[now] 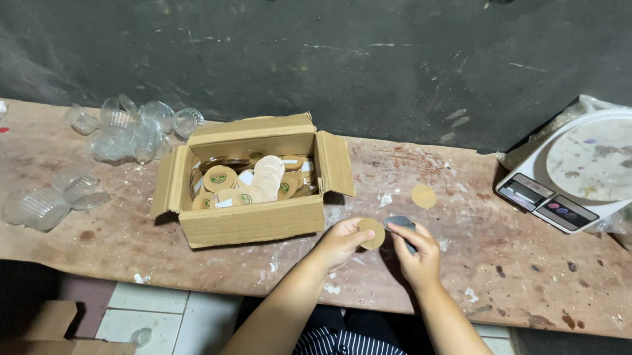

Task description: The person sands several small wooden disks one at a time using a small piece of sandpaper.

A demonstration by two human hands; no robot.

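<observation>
Worn wooden counter (514, 285) spans the view. Open cardboard box (247, 224) of round discs sits left of centre; kitchen scale (587, 172) at the back right corner. Near the front edge, your left hand (341, 243) pinches a tan disc (374, 233); your right hand (419, 257) is clamped on a small grey tool (399, 223), touching it.

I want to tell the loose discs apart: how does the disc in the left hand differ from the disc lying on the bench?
The held disc is tilted and pinched in the left hand; the lone disc lies flat on the bench, untouched. The held disc looks darker tan, the lone disc paler. Both are round and plain.
</observation>
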